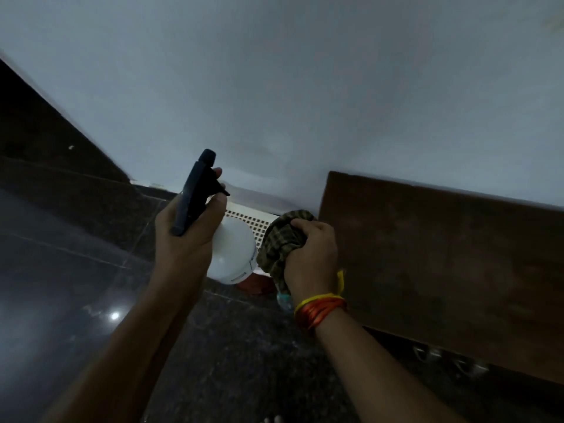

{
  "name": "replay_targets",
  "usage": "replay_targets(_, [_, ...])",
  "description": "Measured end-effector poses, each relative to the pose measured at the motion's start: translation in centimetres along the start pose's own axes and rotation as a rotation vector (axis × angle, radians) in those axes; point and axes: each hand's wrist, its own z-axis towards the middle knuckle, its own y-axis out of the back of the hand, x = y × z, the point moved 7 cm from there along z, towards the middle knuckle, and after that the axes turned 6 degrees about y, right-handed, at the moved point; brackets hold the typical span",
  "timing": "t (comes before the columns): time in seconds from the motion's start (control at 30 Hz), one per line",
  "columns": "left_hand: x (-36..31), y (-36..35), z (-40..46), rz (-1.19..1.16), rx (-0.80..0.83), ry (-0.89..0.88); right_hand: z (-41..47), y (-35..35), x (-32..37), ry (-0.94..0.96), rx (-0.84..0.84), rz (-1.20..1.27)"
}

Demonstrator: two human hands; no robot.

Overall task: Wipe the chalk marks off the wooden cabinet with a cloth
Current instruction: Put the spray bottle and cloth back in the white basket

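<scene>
At centre frame my left hand [183, 236] grips a white plastic spray bottle with a dark trigger head [232, 254]. Just right, my right hand [311, 257] clutches a bunched green checked cloth [279, 239] beside the brown wooden cabinet [442, 264]. Faint pale smears remain; wiping appears unfinished. Dark polished floor [61, 285] lower left, pale wall [274, 87] above.

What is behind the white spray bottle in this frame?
Behind the white spray bottle, a white perforated panel runs along the wall's base. A reddish object shows below it on the floor, mostly covered and unidentifiable.
</scene>
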Motion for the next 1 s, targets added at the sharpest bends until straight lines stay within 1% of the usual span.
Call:
replay_targets(0.03, [0.7, 0.4, 1.1, 0.022, 0.019, 0.011, 0.5, -1.8, 0.2, -0.007, 0.009, -0.02])
replay_targets(0.17, [5.1, 2.8, 6.2, 0.015, -0.017, 0.105, 2.5, -7.5, 0.2, -0.023, 0.034, -0.074])
replay_targets(0.47, [15.6, 6.0, 12.9, 0.016, 0.041, 0.284, 6.0, -16.6, -4.8, -0.147, 0.086, -0.112])
replay_targets(0.73, [20.8, 6.6, 15.0, -0.046, -0.002, 0.324, 7.8, -20.4, -9.4, -0.245, 0.085, -0.123])
replay_targets(0.87, [22.5, 6.4, 15.3, -0.064, 0.014, 0.327, 8.1, -21.2, -10.9, -0.289, 0.125, -0.124])
replay_targets(1.0, [23.6, 6.1, 15.4, -0.065, 0.014, 0.308, 8.5, -22.0, -11.8, -0.28, 0.207, -0.154])
